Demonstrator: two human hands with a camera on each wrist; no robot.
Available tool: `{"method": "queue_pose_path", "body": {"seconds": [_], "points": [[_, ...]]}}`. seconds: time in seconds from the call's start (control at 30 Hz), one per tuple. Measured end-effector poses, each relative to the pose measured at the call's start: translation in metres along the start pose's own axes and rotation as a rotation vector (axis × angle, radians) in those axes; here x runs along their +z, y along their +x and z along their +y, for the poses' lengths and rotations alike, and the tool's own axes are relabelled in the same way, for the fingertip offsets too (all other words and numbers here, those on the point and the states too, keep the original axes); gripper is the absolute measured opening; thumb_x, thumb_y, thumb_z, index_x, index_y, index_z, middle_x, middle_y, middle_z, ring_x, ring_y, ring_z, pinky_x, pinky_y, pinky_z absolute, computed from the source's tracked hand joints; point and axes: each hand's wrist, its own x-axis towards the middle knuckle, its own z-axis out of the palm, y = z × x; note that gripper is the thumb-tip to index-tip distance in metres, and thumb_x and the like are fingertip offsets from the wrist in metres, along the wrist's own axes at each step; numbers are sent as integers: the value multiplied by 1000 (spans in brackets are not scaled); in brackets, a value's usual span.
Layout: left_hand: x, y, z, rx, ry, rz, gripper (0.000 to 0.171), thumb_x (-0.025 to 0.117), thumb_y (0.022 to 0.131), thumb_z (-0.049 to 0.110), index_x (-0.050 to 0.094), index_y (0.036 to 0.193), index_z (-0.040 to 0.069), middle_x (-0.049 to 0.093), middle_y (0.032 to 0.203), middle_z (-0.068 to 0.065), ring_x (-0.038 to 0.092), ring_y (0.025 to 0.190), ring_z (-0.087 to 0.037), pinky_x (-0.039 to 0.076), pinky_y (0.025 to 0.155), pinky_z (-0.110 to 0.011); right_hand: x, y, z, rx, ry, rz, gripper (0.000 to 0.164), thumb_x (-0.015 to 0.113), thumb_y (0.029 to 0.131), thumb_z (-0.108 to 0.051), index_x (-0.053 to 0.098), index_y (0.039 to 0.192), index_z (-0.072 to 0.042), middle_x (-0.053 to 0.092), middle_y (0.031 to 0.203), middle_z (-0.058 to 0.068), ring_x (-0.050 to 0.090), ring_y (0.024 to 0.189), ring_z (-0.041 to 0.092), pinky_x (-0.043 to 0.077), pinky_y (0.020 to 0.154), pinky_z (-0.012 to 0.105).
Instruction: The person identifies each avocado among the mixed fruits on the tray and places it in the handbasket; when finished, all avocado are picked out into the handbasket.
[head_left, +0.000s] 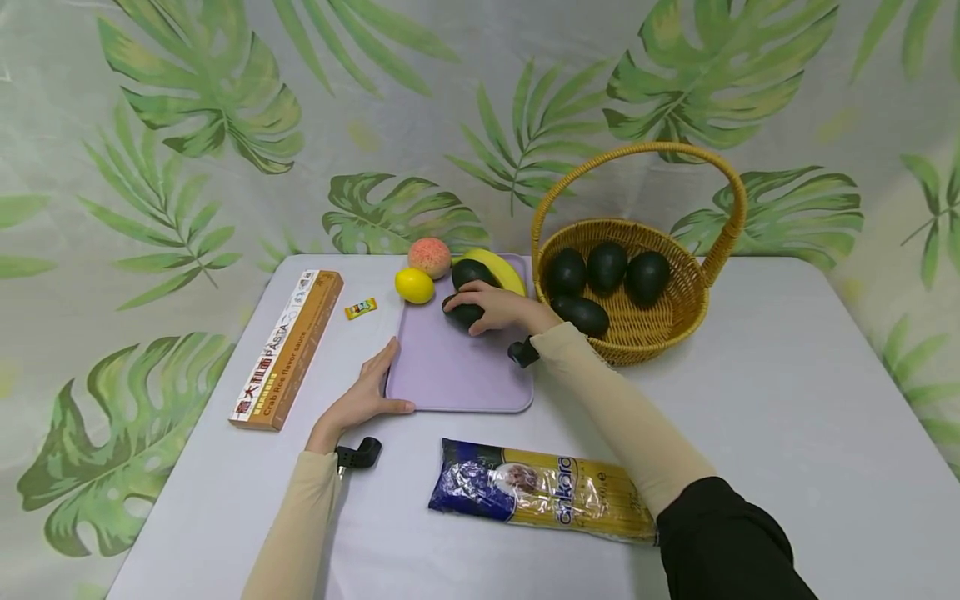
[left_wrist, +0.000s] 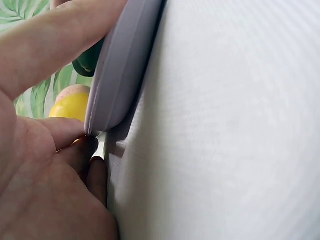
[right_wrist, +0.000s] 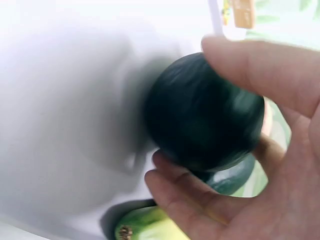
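My right hand [head_left: 495, 307] holds a dark green avocado [right_wrist: 200, 110] over the lilac tray [head_left: 457, 375], thumb on one side and fingers on the other. Behind it on the tray lie another avocado [head_left: 472, 272] and a yellow banana [head_left: 504, 268]. A pink peach [head_left: 430, 257] and a yellow lemon [head_left: 415, 285] sit at the tray's back left. At the tray's front left corner rests my left hand [head_left: 365, 398], its thumb along the front rim and its fingers spread along the left side. In the left wrist view its fingertips touch the tray rim [left_wrist: 107, 95].
A wicker basket [head_left: 637, 337] with a tall handle holds several avocados [head_left: 647, 278] right of the tray. A pasta box [head_left: 288, 350] and a small yellow packet [head_left: 361, 308] lie to the left. In front is a bag of spaghetti [head_left: 540, 492], beside my right forearm.
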Motion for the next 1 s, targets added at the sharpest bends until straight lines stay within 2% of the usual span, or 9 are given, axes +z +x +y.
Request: {"method": "queue_pose_path", "body": {"seconds": [0.1,0.17,0.4,0.57,0.77,0.87,1.0], "points": [[0,1,0,1,2,0,115,82,74,26,2,153,3,-2,159,-15,-3,143,-34,3,112,-54,2,0,3,-9,-29,27,49,64,87,-5,55,134,-17,29,149,18,33,132,33,30,107,42],[1,1,0,0,2,-1,115,82,74,26,2,153,3,-2,159,-16,-3,143,-34,3,112,-54,3,-3,5,-24,-7,48,48,64,87,-3,57,133,-16,32,146,18,33,131,32,30,106,43],[1,2,-1,-9,-2,-3,115,81,74,26,1,153,3,-2,159,-16,-4,143,-34,2,112,-54,0,-26,12,-142,222,112,48,63,85,-3,57,131,-13,38,143,13,31,130,28,30,104,45],[1,1,-2,-13,1,-5,115,82,74,27,2,153,3,-2,159,-16,-3,143,-34,3,112,-54,-9,-56,12,-202,386,103,47,62,90,-10,54,135,-19,39,144,3,33,129,22,36,101,43],[1,1,-2,-10,-4,-9,115,82,74,27,2,153,4,-2,159,-16,-3,143,-34,3,112,-54,-26,-96,15,-181,484,104,48,64,92,-20,51,138,-25,34,148,1,34,129,24,37,99,45],[1,1,-1,-3,-9,-10,115,82,74,27,1,153,4,-2,159,-16,-3,143,-34,3,112,-54,-35,-119,24,-150,518,126,51,65,92,-22,49,140,-25,31,150,1,33,131,24,34,100,48],[1,0,-1,-8,-15,-10,115,82,74,27,1,153,5,-3,159,-15,-4,143,-34,3,112,-55,-44,-148,43,-84,571,172,54,65,92,-21,45,142,-26,31,149,1,39,127,28,35,99,52]]}}
